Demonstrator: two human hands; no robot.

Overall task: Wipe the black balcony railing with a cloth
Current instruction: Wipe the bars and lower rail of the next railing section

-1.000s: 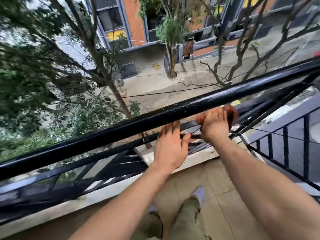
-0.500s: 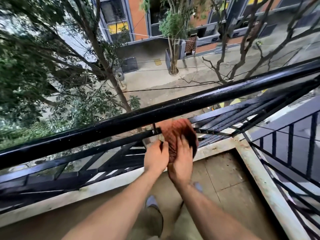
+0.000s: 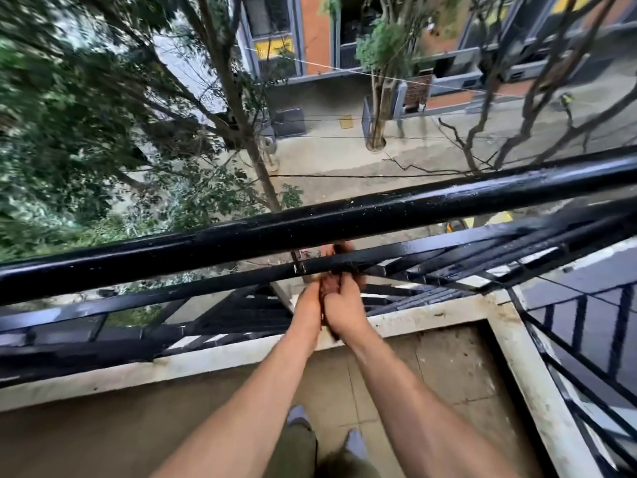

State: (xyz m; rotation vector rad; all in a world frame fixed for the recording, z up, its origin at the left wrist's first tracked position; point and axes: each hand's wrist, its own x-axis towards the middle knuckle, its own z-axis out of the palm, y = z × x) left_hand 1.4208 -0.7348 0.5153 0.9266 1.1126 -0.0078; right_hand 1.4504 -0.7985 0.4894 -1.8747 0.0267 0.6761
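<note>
Centrally, the reddish-brown cloth (image 3: 330, 286) lies against the lower bar (image 3: 386, 255) of the black balcony railing (image 3: 379, 212), showing both above and below that bar, just under the glossy top rail. The right hand (image 3: 345, 305), at the cloth's 4 o'clock side, grips it with curled fingers. The left hand (image 3: 306, 307) lies edge-on against the cloth's 8 o'clock side, touching the right hand; blur hides whether its fingers close on the fabric. Both forearms stretch out from 6 o'clock, nearly straight. A stained white ledge (image 3: 431, 315) borders the tiled floor (image 3: 448, 367); grey-socked feet (image 3: 296, 414) stand at 6 o'clock. Trees (image 3: 103, 115) and a street (image 3: 344, 157) fill 12 o'clock.
</note>
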